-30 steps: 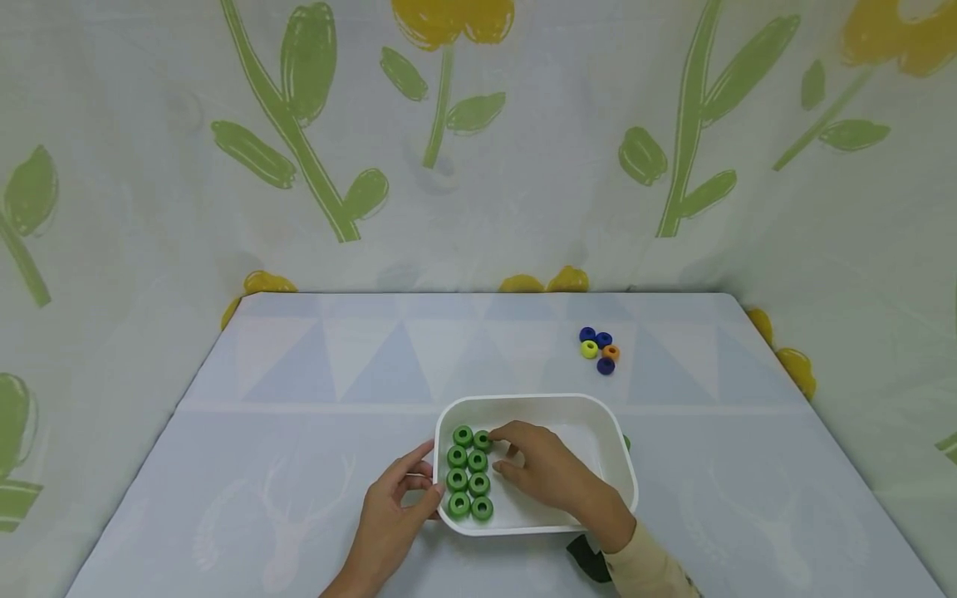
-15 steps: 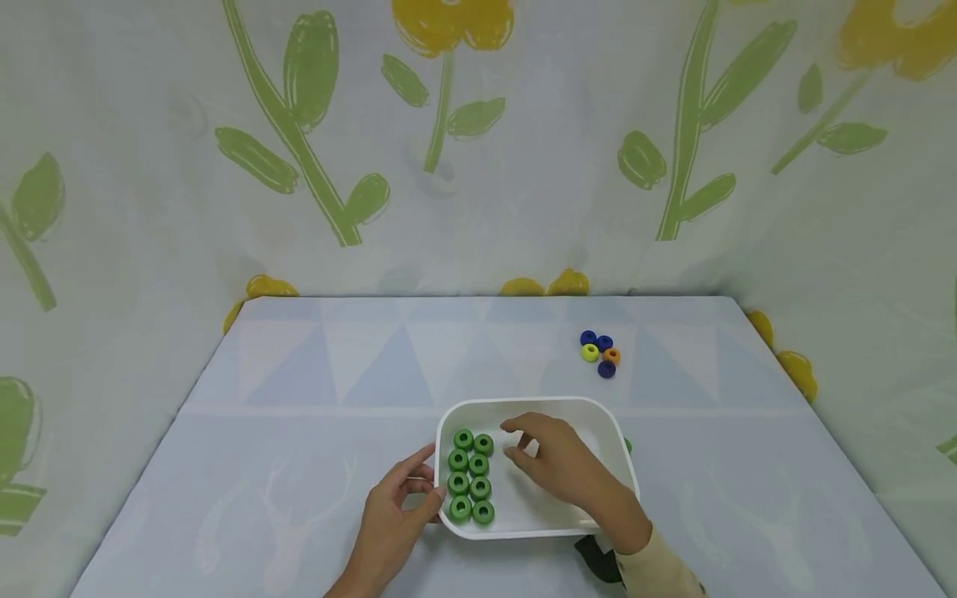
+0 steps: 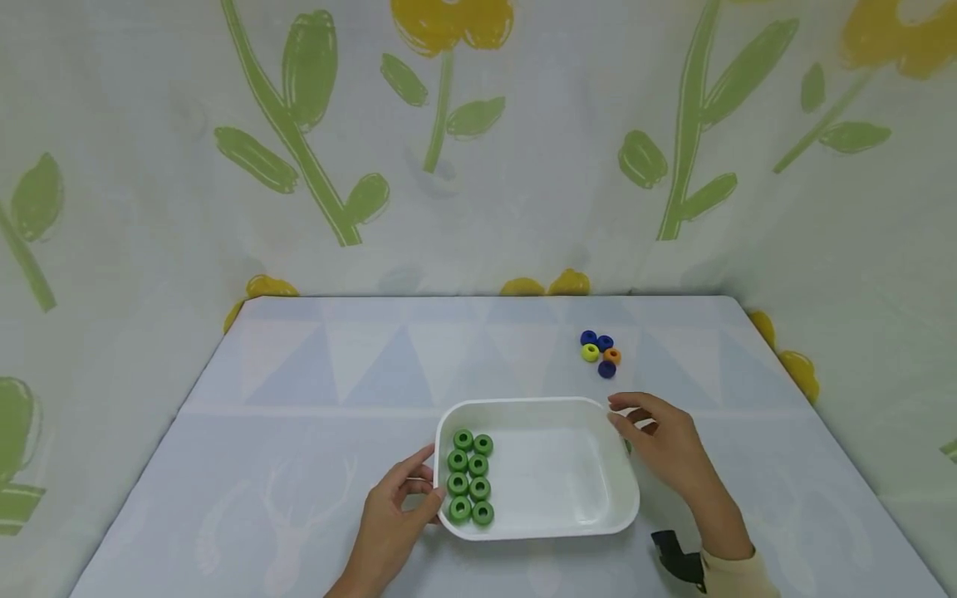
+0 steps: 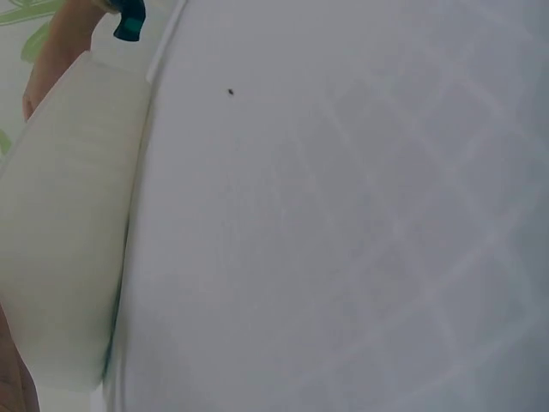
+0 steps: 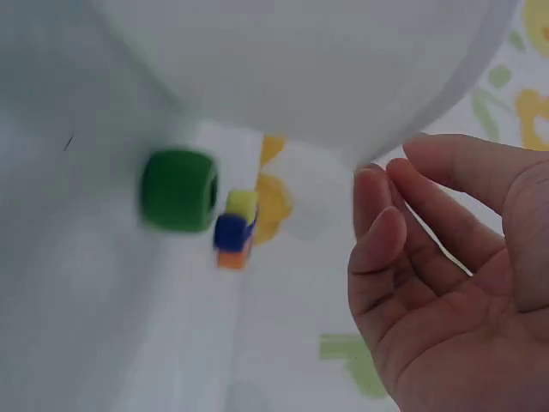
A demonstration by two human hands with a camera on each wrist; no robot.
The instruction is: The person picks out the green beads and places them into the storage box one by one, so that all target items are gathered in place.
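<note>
A white tray [image 3: 553, 473] holds several green beads [image 3: 478, 465] in two columns along its left side. My left hand [image 3: 392, 515] grips the tray's left edge, thumb at the rim and fingers against the outer wall. My right hand [image 3: 665, 440] is at the tray's far right corner, fingers loosely bent, with nothing visible in them. Whether its fingertips touch the rim I cannot tell. One more green bead [image 5: 178, 190] lies on the table just outside the tray's right wall; the head view shows only a sliver of it.
Behind the tray, toward the back right, sits a small cluster of blue, yellow and orange beads [image 3: 607, 369]. A dark strap [image 3: 679, 558] hangs at my right wrist. Patterned cloth [image 3: 523, 166] rises behind the table's far edge.
My right hand has left the green beads inside the tray and moved right, past the tray's right rim. The left hand and the tray stay in place.
</note>
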